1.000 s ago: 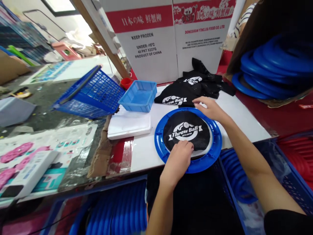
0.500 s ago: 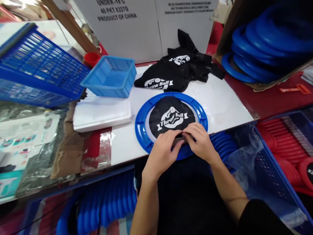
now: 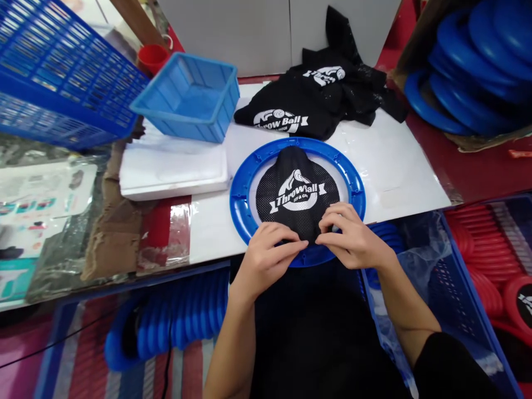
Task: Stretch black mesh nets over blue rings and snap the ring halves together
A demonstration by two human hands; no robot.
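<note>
Left hand [image 3: 268, 256] and right hand [image 3: 353, 237], fingertips pinching the near edge of the black mesh cloth [image 3: 297, 185], which lies within a blue ring [image 3: 240, 213].

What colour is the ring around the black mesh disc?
The ring is blue, best seen in the head view.

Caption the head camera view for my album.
Left hand and right hand hold the near edge of black mesh within a blue ring.

Black mesh [image 3: 298, 195] reads "Throw Ball"; piled cloth [image 3: 310, 98], "row Ball".
</note>
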